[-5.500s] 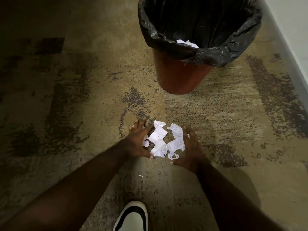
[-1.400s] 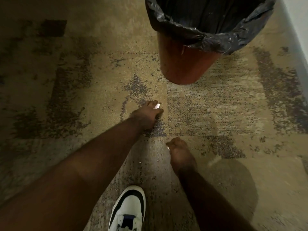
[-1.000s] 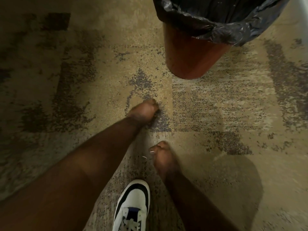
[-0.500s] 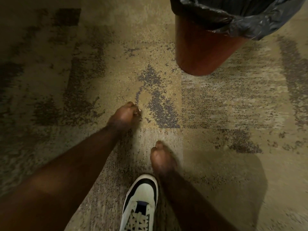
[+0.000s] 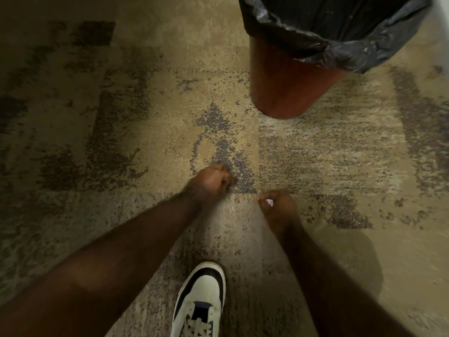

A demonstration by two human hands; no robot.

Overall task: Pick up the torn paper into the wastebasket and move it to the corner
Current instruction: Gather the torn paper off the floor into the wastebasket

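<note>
The left hand (image 5: 210, 180) is low over the carpet (image 5: 121, 142), curled into a fist with the knuckles up; a pale sliver shows at its fingertips, which looks like a scrap of torn paper pinched inside, though too little shows to be sure. Just below and to the right of that hand, a tiny white fleck (image 5: 232, 208) lies on the carpet in the gap between the two hands.

The right hand (image 5: 278, 206) sits close beside the left one, a little nearer the person, also clenched. A small piece of torn paper (image 5: 269, 202) shows white between its thumb and fingers, gripped there.

Nearer the person than both hands, between the two forearms, a white and black shoe (image 5: 201, 302) stands on the carpet.

Well beyond the right hand, up and to the right of it, stands the wastebasket (image 5: 289, 86), a reddish-brown tapered bin. A black plastic liner (image 5: 359, 52) is folded over its rim and hangs crumpled down the outside. The inside of the basket is dark, and what it holds cannot be made out. A pale strip of wall (image 5: 443, 10) shows at the far right edge, just past the basket.
</note>
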